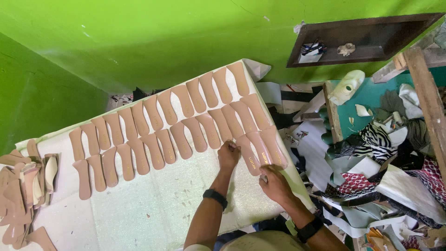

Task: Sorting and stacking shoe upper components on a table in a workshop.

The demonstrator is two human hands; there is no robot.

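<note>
The left hand (228, 155) rested with bent fingers on the heel end of a tan insole (247, 155) in the near row, pressing it flat rather than gripping it. The right hand (275, 183), at about five o'clock from the left, had its fingertips on the lower edge of the neighbouring insole (274, 149) at the table's corner; whether it pinched that edge or only touched it could not be told. Both pieces lay at the three o'clock end of the white table (153, 204), touching each other.

The last insole sat right at the table edge, so a nudge from the right hand could likely tip it off onto the cluttered floor. Pressing one piece sideways might also shove its touching neighbours and spoil the row.

The far row held about thirteen insoles (153, 111) and the near row about thirteen, some overlapping, so the count is rough. One loose stack (23, 186) of more insoles lay at nine o'clock, too jumbled to count. Each wrist wore one black band (214, 197)
</note>
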